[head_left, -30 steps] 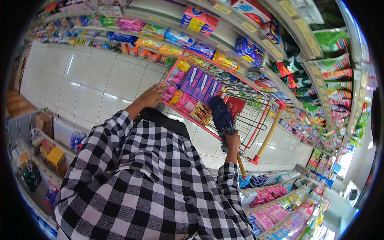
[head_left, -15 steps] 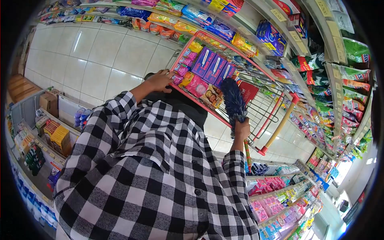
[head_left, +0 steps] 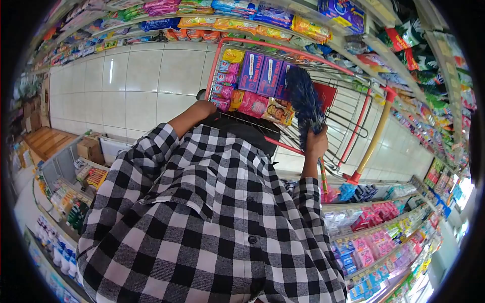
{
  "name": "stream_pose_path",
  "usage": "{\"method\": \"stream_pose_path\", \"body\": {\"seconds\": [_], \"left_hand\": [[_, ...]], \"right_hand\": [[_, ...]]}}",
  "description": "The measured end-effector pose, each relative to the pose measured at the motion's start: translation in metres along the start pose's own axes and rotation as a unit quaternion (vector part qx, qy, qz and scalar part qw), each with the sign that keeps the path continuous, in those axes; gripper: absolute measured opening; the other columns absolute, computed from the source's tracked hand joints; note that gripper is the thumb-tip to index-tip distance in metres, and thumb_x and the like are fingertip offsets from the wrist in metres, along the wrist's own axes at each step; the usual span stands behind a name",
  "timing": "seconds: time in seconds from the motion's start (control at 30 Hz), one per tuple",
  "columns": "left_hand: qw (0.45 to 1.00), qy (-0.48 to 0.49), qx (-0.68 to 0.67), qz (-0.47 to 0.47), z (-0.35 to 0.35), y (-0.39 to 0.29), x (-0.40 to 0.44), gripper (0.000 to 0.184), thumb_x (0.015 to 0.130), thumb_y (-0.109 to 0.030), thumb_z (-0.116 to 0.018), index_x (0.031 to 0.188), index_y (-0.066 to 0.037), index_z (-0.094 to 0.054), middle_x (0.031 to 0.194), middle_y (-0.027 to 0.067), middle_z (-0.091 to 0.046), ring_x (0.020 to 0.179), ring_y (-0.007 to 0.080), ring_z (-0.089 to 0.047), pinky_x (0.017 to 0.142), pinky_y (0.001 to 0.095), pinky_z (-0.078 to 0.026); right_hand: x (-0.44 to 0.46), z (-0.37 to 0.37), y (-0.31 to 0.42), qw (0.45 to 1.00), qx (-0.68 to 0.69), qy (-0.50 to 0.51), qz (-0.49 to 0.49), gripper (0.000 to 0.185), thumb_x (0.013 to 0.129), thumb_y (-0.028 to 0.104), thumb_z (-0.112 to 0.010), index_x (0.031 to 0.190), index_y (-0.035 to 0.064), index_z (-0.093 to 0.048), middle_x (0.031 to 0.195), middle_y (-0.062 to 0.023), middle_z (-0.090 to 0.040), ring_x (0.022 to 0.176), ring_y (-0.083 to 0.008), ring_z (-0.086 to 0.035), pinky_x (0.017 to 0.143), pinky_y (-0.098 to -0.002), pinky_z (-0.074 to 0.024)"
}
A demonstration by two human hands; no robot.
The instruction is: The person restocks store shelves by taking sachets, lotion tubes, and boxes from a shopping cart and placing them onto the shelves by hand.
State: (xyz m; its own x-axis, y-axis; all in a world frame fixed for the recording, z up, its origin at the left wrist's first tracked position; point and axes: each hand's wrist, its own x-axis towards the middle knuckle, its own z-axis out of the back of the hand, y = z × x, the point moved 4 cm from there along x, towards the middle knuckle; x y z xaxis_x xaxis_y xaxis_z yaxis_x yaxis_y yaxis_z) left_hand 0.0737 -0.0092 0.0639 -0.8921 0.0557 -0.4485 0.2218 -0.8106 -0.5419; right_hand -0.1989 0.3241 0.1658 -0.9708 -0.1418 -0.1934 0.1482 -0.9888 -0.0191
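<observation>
A shopping cart (head_left: pixel 218 50) with a red rim and a yellow handle stands in front of my body. Inside it lie purple boxes (head_left: pixel 260 76), pink packs (head_left: pixel 252 104) and a pack with faces printed on it (head_left: pixel 279 111). My right hand (head_left: pixel 317 142) is closed around a dark blue fluffy duster (head_left: pixel 304 96), which slants over the cart's near side. At the cart's near left corner is my left hand (head_left: pixel 204 108), its fingers bent down and mostly hidden, so what they grip cannot be made out.
Stocked shelves (head_left: pixel 151 22) run along the far side and curve down the right. More shelves (head_left: pixel 374 224) with pink packs are at the lower right. At the left stand low shelves with a cardboard box (head_left: pixel 90 150). Pale floor tiles (head_left: pixel 131 76) lie left of the cart.
The view has turned, so the cart sits higher and squarer in it. My left hand has gone from spread fingers on the cart's edge to bent, mostly hidden fingers. The duster stays in my right hand.
</observation>
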Motion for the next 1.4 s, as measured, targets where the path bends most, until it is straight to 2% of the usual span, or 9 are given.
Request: {"method": "stream_pose_path", "body": {"seconds": [0.13,0.3,0.37,0.53,0.63,1.0,1.17,1.3,1.4], "left_hand": [[0.877,0.329,-0.155,0.315,0.026,-0.009,0.020,0.024,0.078,-0.026,-0.062,0.077,-0.001,-0.065,0.071,0.0168,-0.064,0.059,0.0288,-0.066,0.049,0.0387,-0.052],[0.930,0.231,-0.198,0.208,-0.009,0.034,0.078,0.022,0.077,-0.014,-0.061,0.088,0.004,-0.062,0.076,0.0168,-0.065,0.065,0.0285,-0.068,0.052,0.0385,-0.054],[0.998,0.038,0.014,0.056,-0.016,0.036,0.093,0.020,0.075,-0.009,-0.061,0.092,0.002,-0.064,0.091,0.0190,-0.066,0.086,0.0291,-0.067,0.068,0.0423,-0.055],[0.961,0.177,0.104,0.187,-0.052,0.032,0.069,0.021,0.082,-0.010,-0.057,0.099,-0.008,-0.068,0.106,0.0125,-0.066,0.098,0.0300,-0.064,0.086,0.0425,-0.049],[0.966,-0.020,0.170,0.192,-0.078,0.032,0.061,0.024,0.082,-0.013,-0.055,0.101,-0.008,-0.068,0.106,0.0104,-0.066,0.102,0.0297,-0.061,0.091,0.0416,-0.045],[0.971,0.012,0.178,0.157,-0.080,0.020,0.069,0.032,0.078,-0.017,-0.062,0.109,-0.009,-0.064,0.121,0.0118,-0.057,0.115,0.0299,-0.052,0.091,0.0443,-0.045],[0.971,0.145,-0.038,0.187,-0.035,-0.001,0.069,0.048,0.066,-0.020,-0.072,0.110,-0.004,-0.060,0.103,0.0170,-0.066,0.095,0.0367,-0.063,0.083,0.0440,-0.051],[0.962,0.072,-0.192,0.180,0.002,-0.014,0.075,0.061,0.061,-0.030,-0.079,0.113,-0.002,-0.061,0.115,0.0167,-0.062,0.104,0.0293,-0.061,0.087,0.0408,-0.049],[0.907,0.017,-0.410,0.094,0.060,-0.043,0.063,0.088,0.068,-0.027,-0.074,0.135,0.009,-0.031,0.124,0.0233,-0.053,0.116,0.0311,-0.053,0.096,0.0349,-0.042]], "right_hand": [[-0.002,0.001,0.007,1.000,-0.002,0.011,-0.005,0.051,0.076,0.042,-0.065,0.118,0.0147,-0.052,0.086,-0.0200,-0.067,0.079,-0.0396,-0.064,0.069,-0.0489,-0.0495],[-0.005,0.003,0.010,0.999,-0.010,-0.017,0.025,0.057,0.070,0.038,-0.070,0.118,0.0141,-0.049,0.079,-0.0188,-0.064,0.071,-0.0386,-0.064,0.063,-0.0487,-0.0500],[-0.004,0.001,0.010,0.999,-0.020,-0.014,0.023,0.056,0.071,0.037,-0.070,0.118,0.0140,-0.049,0.079,-0.0190,-0.064,0.072,-0.0389,-0.064,0.064,-0.0493,-0.0494],[-0.010,0.008,0.018,0.998,-0.006,-0.043,0.035,0.049,0.071,0.036,-0.069,0.111,0.0123,-0.053,0.080,-0.0187,-0.064,0.073,-0.0398,-0.063,0.065,-0.0508,-0.0475],[-0.010,0.011,0.017,0.998,-0.006,-0.056,0.038,0.051,0.071,0.041,-0.068,0.109,0.0116,-0.053,0.081,-0.0187,-0.064,0.075,-0.0402,-0.063,0.065,-0.0511,-0.0472],[-0.008,0.013,0.019,0.998,-0.045,-0.028,0.022,0.058,0.073,0.052,-0.066,0.113,0.0128,-0.053,0.091,-0.0198,-0.066,0.082,-0.0399,-0.063,0.069,-0.0494,-0.0483],[-0.005,0.012,0.012,0.999,-0.021,-0.029,0.024,0.060,0.073,0.055,-0.065,0.115,0.0126,-0.054,0.096,-0.0198,-0.065,0.086,-0.0394,-0.063,0.071,-0.0494,-0.0481],[-0.005,0.014,0.014,0.999,-0.027,-0.020,0.016,0.063,0.072,0.054,-0.066,0.116,0.0110,-0.055,0.096,-0.0192,-0.065,0.086,-0.0382,-0.063,0.072,-0.0485,-0.0488],[0.001,0.008,0.009,0.998,-0.024,-0.045,0.040,0.066,0.072,0.054,-0.066,0.122,0.0130,-0.053,0.095,-0.0184,-0.065,0.085,-0.0374,-0.063,0.072,-0.0484,-0.0493]]}}
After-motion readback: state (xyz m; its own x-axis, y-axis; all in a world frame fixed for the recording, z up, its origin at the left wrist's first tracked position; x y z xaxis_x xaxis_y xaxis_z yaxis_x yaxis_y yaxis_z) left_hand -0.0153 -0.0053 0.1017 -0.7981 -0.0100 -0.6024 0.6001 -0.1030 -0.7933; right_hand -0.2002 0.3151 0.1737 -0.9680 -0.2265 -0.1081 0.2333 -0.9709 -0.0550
